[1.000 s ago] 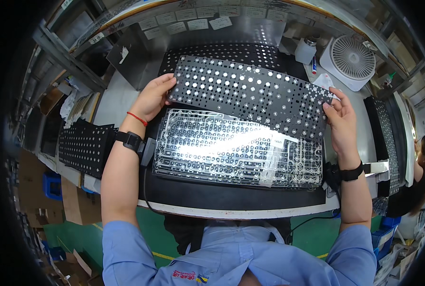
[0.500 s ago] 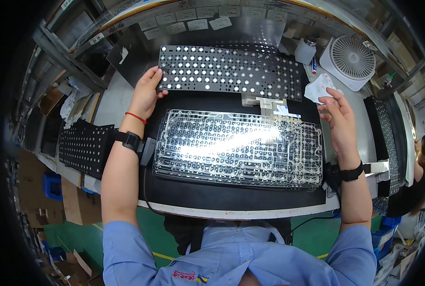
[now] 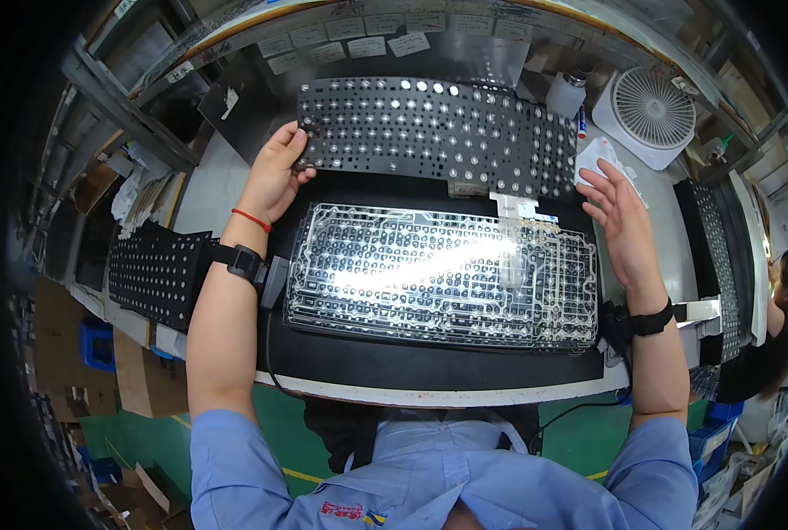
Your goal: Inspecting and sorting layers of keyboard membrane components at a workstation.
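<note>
My left hand (image 3: 281,168) pinches the left end of a long black perforated sheet (image 3: 376,146) dotted with shiny round metal discs. The sheet is raised and tilted over the far side of the black mat. My right hand (image 3: 622,216) is beside the sheet's right end with its fingers apart, holding nothing. A crumpled white cloth (image 3: 595,152) lies just behind those fingers. Nearer to me is a stack of clear printed-circuit membrane sheets (image 3: 394,291), with a bright glare across it. A flat silver tab (image 3: 509,210) extends over the stack's back edge; its far part is hidden by the black sheet.
A white fan (image 3: 653,108), a bottle (image 3: 566,93) and a blue marker (image 3: 582,122) stand at the back right. More black dotted sheets (image 3: 160,278) lie at the left, others (image 3: 712,256) at the right. Another person (image 3: 781,309) sits far right. Dark clamps (image 3: 275,281) flank the stack.
The black sheet has shifted slightly right and changed tilt, so fewer discs glint. My right hand has turned, its fingers now straighter and nearer the sheet's end.
</note>
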Demonstrator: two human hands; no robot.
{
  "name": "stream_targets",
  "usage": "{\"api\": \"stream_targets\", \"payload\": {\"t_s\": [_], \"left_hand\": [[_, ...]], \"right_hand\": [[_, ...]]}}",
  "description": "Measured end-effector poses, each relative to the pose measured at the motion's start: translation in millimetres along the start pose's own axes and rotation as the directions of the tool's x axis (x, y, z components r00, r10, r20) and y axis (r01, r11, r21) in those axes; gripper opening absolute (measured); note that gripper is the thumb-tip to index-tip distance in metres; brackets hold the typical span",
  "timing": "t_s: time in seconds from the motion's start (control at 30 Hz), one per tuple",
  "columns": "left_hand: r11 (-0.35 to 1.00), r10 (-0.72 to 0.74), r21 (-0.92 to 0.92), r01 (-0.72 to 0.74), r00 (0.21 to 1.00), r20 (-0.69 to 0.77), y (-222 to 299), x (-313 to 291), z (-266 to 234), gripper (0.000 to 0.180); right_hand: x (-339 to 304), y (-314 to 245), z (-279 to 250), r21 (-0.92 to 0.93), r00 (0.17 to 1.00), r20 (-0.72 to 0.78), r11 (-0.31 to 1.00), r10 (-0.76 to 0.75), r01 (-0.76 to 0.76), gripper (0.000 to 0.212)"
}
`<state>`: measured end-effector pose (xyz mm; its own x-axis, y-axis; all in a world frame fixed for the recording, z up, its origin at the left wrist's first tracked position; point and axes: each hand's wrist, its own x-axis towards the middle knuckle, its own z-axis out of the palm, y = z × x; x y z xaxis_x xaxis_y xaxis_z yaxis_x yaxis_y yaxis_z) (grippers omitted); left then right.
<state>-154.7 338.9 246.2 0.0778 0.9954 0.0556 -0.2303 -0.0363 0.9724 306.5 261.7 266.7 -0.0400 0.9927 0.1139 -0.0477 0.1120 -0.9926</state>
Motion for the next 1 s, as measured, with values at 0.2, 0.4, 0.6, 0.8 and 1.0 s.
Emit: {"api": "stream_targets", "payload": {"t_s": [0.2, 0.4, 0.6, 0.8, 1.0], "left_hand": [[0.995, 0.071, 0.068, -0.073, 0.997, 0.032, -2.0, -1.9, -1.0, 0.021], [0.996, 0.085, 0.025, -0.087, 0.992, 0.091, -0.5, -3.1, 2.6, 0.023], [0.995, 0.091, 0.028, -0.094, 0.991, 0.1, 7.8, -9.7, 14.5, 0.04], [0.852, 0.384, 0.282, -0.441, 0.893, 0.235, 12.0, -12.5, 20.5, 0.078], [0.31, 0.442, 0.764, -0.566, 0.797, 0.411, 27.3, -22.4, 28.1, 0.089]], "right_hand": [[0.8, 5.7, 1.5, -0.125, 0.992, -0.089, 0.987, 0.086, -0.097, 0.057], [3.8, 6.3, 3.3, 0.115, 0.998, 0.047, 0.992, 0.041, -0.046, 0.042], [3.9, 2.5, 6.4, 0.136, 0.989, -0.107, 0.984, -0.1, 0.114, 0.027], [1.6, 0.2, 2.3, 0.154, 0.996, -0.075, 0.986, -0.051, 0.062, 0.026], [-0.3, -0.9, 3.5, 0.182, 0.998, -0.067, 0.983, -0.021, 0.032, 0.026]]}}
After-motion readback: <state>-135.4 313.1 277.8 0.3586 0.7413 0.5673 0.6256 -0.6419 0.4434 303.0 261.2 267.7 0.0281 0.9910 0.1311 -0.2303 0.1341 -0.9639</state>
